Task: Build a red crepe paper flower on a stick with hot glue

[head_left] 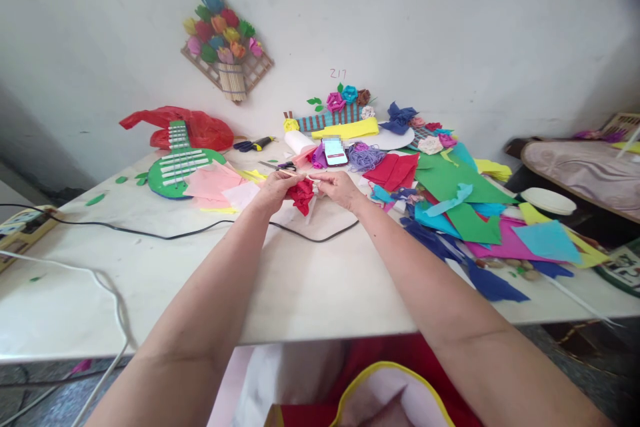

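Observation:
Bunched red crepe paper (301,197) hangs between my two hands, above the middle of the table. My left hand (277,191) is closed in a pinch at the left side of the red paper. A thin pale strip or stick (295,174) runs from its fingertips toward the other hand. With thumb and fingers pressed together, my right hand (341,189) grips at the right end of that pale piece, beside the red paper. The fingers partly hide both grips. Just behind the hands lie scissors (285,165) and a phone (335,152) with a lit screen.
Colored paper sheets (460,193) are heaped on the right. A green guitar-shaped craft (173,170) and a red plastic bag (200,130) lie at the left. A black cable (170,236) crosses the table in front of the hands. Pliers (254,144) rest near the wall.

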`<action>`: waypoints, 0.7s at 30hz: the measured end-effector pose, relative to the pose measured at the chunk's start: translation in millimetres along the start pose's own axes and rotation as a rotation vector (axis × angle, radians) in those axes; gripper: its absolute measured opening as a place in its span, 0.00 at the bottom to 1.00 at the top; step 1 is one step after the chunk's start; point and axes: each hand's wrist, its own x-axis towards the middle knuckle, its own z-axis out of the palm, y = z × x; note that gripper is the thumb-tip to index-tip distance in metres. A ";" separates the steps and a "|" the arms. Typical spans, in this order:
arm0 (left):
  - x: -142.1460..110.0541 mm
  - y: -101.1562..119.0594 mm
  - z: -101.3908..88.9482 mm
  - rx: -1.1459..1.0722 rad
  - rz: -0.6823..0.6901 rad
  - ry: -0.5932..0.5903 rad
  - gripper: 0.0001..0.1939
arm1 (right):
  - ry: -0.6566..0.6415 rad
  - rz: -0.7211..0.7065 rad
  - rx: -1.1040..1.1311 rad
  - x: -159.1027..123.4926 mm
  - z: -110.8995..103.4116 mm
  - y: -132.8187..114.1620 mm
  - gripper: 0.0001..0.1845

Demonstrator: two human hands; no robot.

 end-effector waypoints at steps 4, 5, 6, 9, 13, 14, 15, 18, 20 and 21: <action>0.5 -0.8 -1.5 0.012 0.004 0.000 0.16 | -0.049 -0.032 0.087 0.9 -2.2 0.5 0.18; 0.5 -0.8 -1.7 0.017 0.002 -0.008 0.17 | -0.070 -0.037 0.106 1.0 -2.9 0.7 0.19; 0.4 -0.8 -1.8 0.020 0.000 -0.017 0.18 | -0.093 -0.040 0.121 0.9 -3.6 0.7 0.19; 0.6 -1.5 -2.6 0.010 -0.013 -0.031 0.18 | -0.162 -0.052 0.148 0.3 -6.1 -0.1 0.20; 2.0 -3.7 -4.6 -0.043 -0.033 -0.005 0.17 | -0.191 -0.060 0.156 -0.5 -8.0 -1.5 0.19; 2.2 -4.2 -5.0 -0.055 -0.038 0.001 0.17 | -0.187 -0.057 0.154 -0.5 -8.1 -1.3 0.19; 2.4 -4.4 -5.3 -0.063 -0.044 0.004 0.17 | -0.180 -0.056 0.151 -0.3 -8.0 -0.9 0.19; 2.1 -4.5 -5.6 -0.071 -0.052 0.004 0.19 | -0.160 -0.071 0.139 1.2 -7.0 1.9 0.18; 1.7 -4.4 -5.2 -0.072 -0.051 -0.002 0.20 | -0.139 -0.091 0.137 2.5 -5.8 4.2 0.17; 1.5 -4.3 -4.8 -0.074 -0.049 -0.005 0.20 | -0.126 -0.102 0.138 3.1 -5.2 5.2 0.17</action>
